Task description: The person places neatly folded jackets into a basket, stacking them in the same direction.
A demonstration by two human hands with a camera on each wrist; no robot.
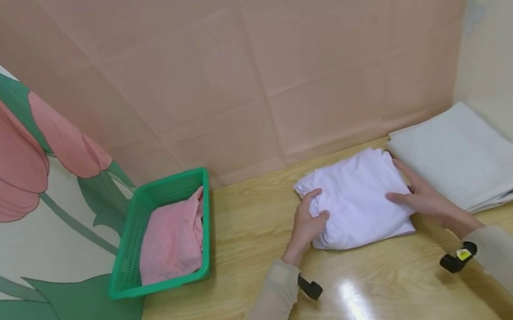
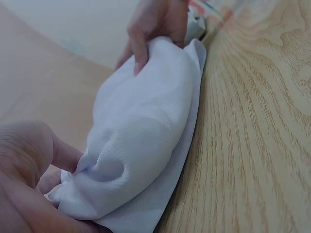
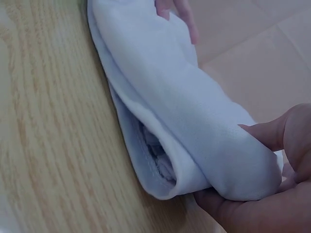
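Note:
A folded white cloth bundle (image 1: 357, 196), faintly lilac and rumpled, lies on the wooden table between both hands. At its left edge my left hand (image 1: 305, 225) grips it, thumb over the top. My right hand (image 1: 423, 199) holds the opposite edge, its thumb on top and the other fingers partly hidden at the side. In the left wrist view the cloth (image 2: 146, 111) bulges and puckers beside the left fingers. The right wrist view shows the layered side of the cloth (image 3: 160, 97), where a fold gapes over darker fabric inside.
A green plastic basket (image 1: 209, 220) with a folded pink cloth (image 1: 172, 237) inside stands on the left. Right of the bundle lies a larger folded off-white cloth (image 1: 462, 158). A pinkish-beige sheet (image 1: 271, 66) hangs behind the table (image 1: 261, 302); painted walls flank both sides.

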